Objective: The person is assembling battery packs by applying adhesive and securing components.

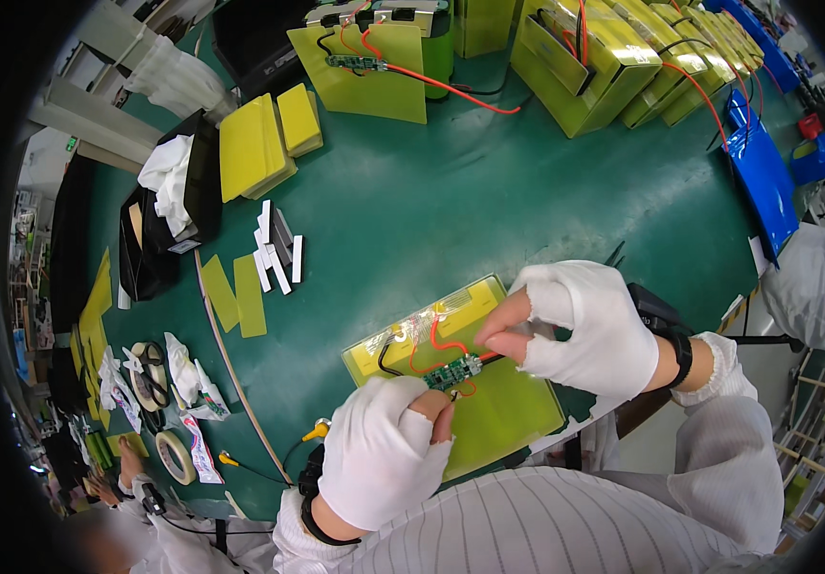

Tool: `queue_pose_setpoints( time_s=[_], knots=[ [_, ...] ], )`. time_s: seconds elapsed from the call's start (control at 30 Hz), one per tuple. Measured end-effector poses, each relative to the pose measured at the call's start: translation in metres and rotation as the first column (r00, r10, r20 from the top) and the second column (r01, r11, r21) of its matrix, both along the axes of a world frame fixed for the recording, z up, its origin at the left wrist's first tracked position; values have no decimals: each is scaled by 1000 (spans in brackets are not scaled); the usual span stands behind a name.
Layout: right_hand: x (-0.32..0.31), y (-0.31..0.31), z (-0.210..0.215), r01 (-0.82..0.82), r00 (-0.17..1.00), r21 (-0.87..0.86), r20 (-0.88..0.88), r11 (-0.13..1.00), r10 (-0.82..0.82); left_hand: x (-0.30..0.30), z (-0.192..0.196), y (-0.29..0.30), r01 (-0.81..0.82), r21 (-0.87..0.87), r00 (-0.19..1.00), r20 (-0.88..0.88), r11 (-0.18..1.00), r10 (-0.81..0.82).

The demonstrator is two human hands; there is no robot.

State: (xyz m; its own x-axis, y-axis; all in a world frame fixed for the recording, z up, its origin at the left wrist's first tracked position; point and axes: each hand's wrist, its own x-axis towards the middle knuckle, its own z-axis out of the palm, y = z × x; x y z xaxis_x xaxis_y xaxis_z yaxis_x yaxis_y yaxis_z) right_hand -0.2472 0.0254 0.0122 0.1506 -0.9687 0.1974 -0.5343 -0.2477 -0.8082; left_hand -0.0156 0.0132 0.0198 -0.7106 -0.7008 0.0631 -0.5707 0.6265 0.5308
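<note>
- Head view: circuit board (pixel 452 373) on the yellow panel (pixel 506 426), between the hands.
- Left hand (pixel 385 452) and right hand (pixel 586 330): both narrowly pinched; whether on wires (pixel 491 356), cannot tell.
- Step seems wire handling; next calls for a light touch.

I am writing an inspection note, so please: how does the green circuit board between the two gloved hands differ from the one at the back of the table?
Pose: the near board lies face up, while the far board is on a steeply standing sheet.
Hands: the near board sits between the left hand and right hand; the far board has no hand near it.
Shared: both are green, with red wiring.
</note>
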Motion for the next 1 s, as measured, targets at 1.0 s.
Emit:
queue_pose_setpoints(
  time_s=[1.0],
  knots=[
    [35, 15, -7, -199, 892, -33, -420, 979, 168, 0, -7, 4, -42, -41, 999, -4, 998, 42]
  ],
)
